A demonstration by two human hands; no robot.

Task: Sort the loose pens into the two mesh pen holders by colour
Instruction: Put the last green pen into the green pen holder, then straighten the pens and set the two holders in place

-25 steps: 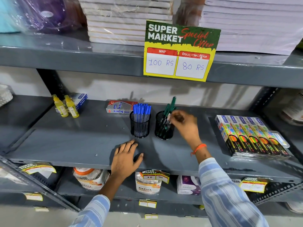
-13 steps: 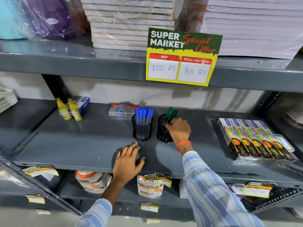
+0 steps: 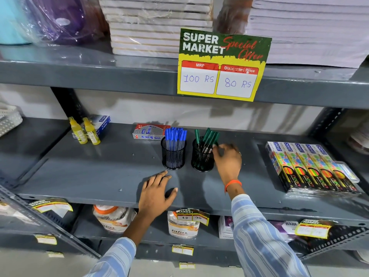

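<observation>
Two black mesh pen holders stand side by side on the grey middle shelf (image 3: 99,176). The left holder (image 3: 173,156) is full of blue pens (image 3: 175,136). In the right holder (image 3: 201,157) stand several green pens (image 3: 209,136), leaning right. My right hand (image 3: 227,158) is just right of the green holder, fingers spread and slightly blurred, holding nothing. My left hand (image 3: 157,192) lies flat and open on the shelf in front of the blue holder.
A red and blue pen box (image 3: 148,132) lies behind the holders. Two yellow glue bottles (image 3: 84,130) stand at the left. Neon pencil boxes (image 3: 311,168) lie at the right. A price sign (image 3: 222,63) hangs from the upper shelf.
My right hand put green pens into the right holder, then let go and drew back to the right. My left hand stayed on the shelf.
</observation>
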